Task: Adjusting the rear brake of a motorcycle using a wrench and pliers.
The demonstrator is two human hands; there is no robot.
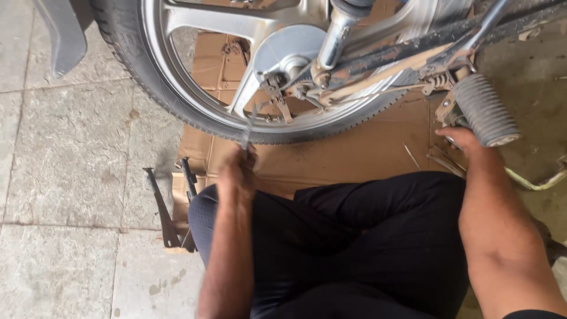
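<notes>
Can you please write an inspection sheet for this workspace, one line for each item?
Surface: grey stone floor tiles with flattened brown cardboard under the wheel.
Job's things: silver spoked motorcycle wheel with black tyre; thin metal tool pointing at the hub.
Clutter: dark metal tools on the floor; thin rods on the cardboard.
Grips: left hand holds the thin tool; right hand rests by the grey ribbed rubber footpeg.
Cables: pale cord at right.
Surroundings: person's black trousers.

Bare forearms, black trousers (no sleeves).
</notes>
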